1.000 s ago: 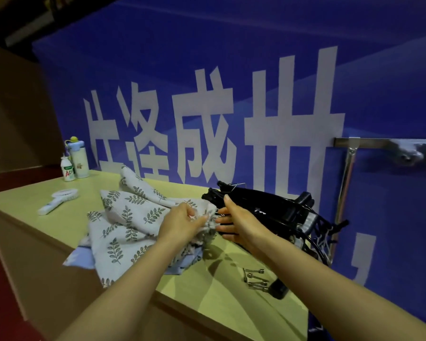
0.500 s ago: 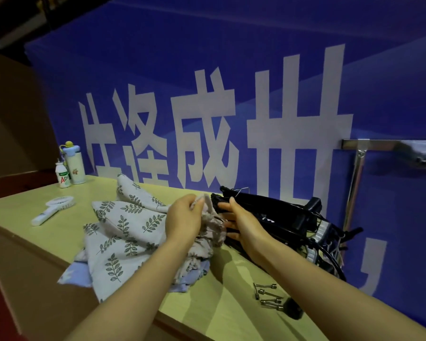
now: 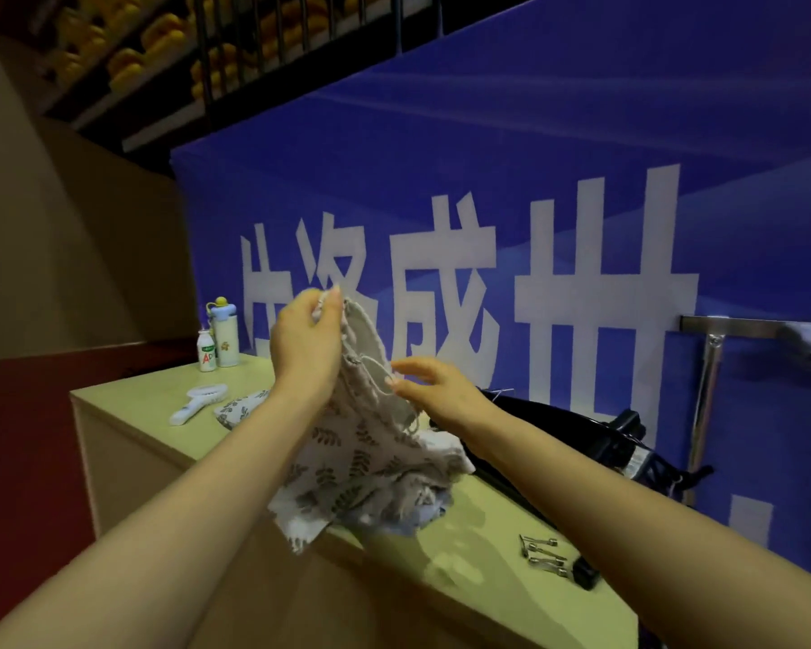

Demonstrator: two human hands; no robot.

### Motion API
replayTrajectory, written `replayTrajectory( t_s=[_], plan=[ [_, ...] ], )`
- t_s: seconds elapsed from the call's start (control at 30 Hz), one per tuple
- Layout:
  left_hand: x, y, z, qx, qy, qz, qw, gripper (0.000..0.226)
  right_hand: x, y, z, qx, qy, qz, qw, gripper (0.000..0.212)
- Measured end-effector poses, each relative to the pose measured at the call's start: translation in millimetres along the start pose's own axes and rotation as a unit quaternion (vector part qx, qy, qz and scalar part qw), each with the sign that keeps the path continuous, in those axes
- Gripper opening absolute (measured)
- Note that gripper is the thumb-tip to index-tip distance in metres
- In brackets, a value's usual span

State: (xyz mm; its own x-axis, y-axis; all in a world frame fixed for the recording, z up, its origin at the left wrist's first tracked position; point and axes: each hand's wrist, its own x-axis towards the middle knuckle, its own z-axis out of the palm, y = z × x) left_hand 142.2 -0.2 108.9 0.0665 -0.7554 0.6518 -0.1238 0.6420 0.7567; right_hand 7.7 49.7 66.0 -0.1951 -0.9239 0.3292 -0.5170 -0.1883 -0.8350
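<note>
Nearest the person, below the right forearm, a few metal clips [image 3: 541,552] lie on the pale green table [image 3: 127,414]. Beneath both hands, the lower part of the leaf-print cloth [image 3: 361,461] is bunched on the table, one corner hanging over the front edge, with a bit of light blue fabric [image 3: 394,519] showing under it. The rest of the cloth is lifted off the surface. The left hand [image 3: 307,348] is raised above the table, fingers and thumb curled round the cloth's upper edge and pinching it. The right hand [image 3: 436,391] is lower and just to the right of the left, its fingers stretched out almost straight, with the tips touching the cloth's corded hem. Just beyond the right wrist lies a bundle of black hangers [image 3: 558,428]. Left of the left forearm is a white handheld fan [image 3: 197,402], and further back stand two small bottles [image 3: 218,344]. Behind everything hangs a blue banner [image 3: 581,133] with large white characters, and a metal rail [image 3: 745,327] sits far right of the right hand.
</note>
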Motion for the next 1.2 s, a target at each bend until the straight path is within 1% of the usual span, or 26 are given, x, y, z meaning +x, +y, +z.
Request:
replayTrajectory(
  t_s=[0.1, 0.2, 0.23, 0.3, 0.33, 0.37, 0.4, 0.43, 0.5, 0.57, 0.67, 0.73, 0.8, 0.87, 0.9, 0.93, 1.0, 1.07, 1.1, 1.13, 1.17, 1.2],
  plan=[
    [-7, 29, -35, 0.019, 0.064, 0.071, 0.995, 0.039, -22, -30, 31, 0.017, -0.031, -0.046, 0.998, 0.032],
    [-15, 47, -56, 0.002, 0.098, 0.118, 0.988, 0.04, -38, -55, 59, 0.065, -0.076, -0.075, 0.992, 0.027],
    [-19, 51, -60, 0.0, 0.105, 0.128, 0.986, 0.04, -44, -61, 68, 0.088, -0.093, -0.082, 0.988, 0.026],
    [-27, 56, -65, 0.002, 0.105, 0.144, 0.984, 0.04, -50, -66, 82, 0.127, -0.109, -0.088, 0.982, 0.037],
    [-30, 57, -66, 0.005, 0.1, 0.149, 0.984, 0.04, -51, -65, 87, 0.152, -0.113, -0.082, 0.979, 0.037],
    [-33, 57, -66, 0.006, 0.091, 0.147, 0.985, 0.04, -54, -64, 89, 0.181, -0.119, -0.067, 0.974, 0.03],
    [-35, 55, -66, 0.002, 0.079, 0.138, 0.987, 0.04, -57, -61, 88, 0.214, -0.128, -0.048, 0.967, 0.023],
    [-37, 51, -64, -0.01, 0.064, 0.124, 0.99, 0.041, -59, -57, 88, 0.247, -0.134, -0.032, 0.959, 0.021],
    [-42, 40, -57, -0.046, 0.026, 0.082, 0.995, 0.042, -62, -43, 84, 0.264, -0.12, -0.019, 0.957, 0.025],
    [-50, 27, -46, -0.068, -0.027, 0.038, 0.997, 0.042, -65, -26, 80, 0.223, -0.091, -0.004, 0.971, 0.028],
    [-62, -4, -34, -0.061, -0.11, -0.016, 0.992, 0.042, -75, 4, 69, 0.16, -0.041, 0.035, 0.986, 0.023],
    [-64, -30, -34, -0.034, -0.156, -0.04, 0.986, 0.037, -82, 25, 55, 0.131, -0.002, 0.068, 0.989, 0.022],
    [-65, -52, -40, 0.017, -0.217, -0.063, 0.974, 0.037, -89, 47, 37, 0.083, 0.039, 0.096, 0.991, 0.026],
    [-71, -69, -45, 0.094, -0.281, -0.074, 0.952, 0.046, -97, 66, 22, 0.059, 0.069, 0.127, 0.988, 0.034],
    [-75, -73, -46, 0.14, -0.295, -0.068, 0.943, 0.049, -101, 73, 16, 0.06, 0.078, 0.133, 0.986, 0.038],
    [-80, -76, -45, 0.183, -0.295, -0.055, 0.936, 0.05, -105, 76, 11, 0.064, 0.08, 0.136, 0.985, 0.038],
    [-89, -77, -40, 0.243, -0.27, -0.04, 0.931, 0.046, -109, 79, 5, 0.067, 0.08, 0.137, 0.985, 0.032],
    [-98, -79, -32, 0.261, -0.246, -0.063, 0.931, 0.042, -112, 82, 5, 0.061, 0.081, 0.136, 0.985, 0.029],
    [-101, -82, -28, 0.244, -0.24, -0.098, 0.935, 0.043, -113, 84, 6, 0.057, 0.083, 0.137, 0.985, 0.029],
    [-105, -85, -23, 0.201, -0.229, -0.145, 0.941, 0.045, -115, 85, 7, 0.049, 0.08, 0.138, 0.986, 0.029],
    [-108, -87, -20, 0.14, -0.217, -0.213, 0.943, 0.043, -117, 87, 9, 0.034, 0.069, 0.141, 0.987, 0.027],
    [-113, -90, -15, 0.064, -0.201, -0.284, 0.935, 0.038, -121, 90, 11, 0.025, 0.052, 0.148, 0.987, 0.025]
  ],
)
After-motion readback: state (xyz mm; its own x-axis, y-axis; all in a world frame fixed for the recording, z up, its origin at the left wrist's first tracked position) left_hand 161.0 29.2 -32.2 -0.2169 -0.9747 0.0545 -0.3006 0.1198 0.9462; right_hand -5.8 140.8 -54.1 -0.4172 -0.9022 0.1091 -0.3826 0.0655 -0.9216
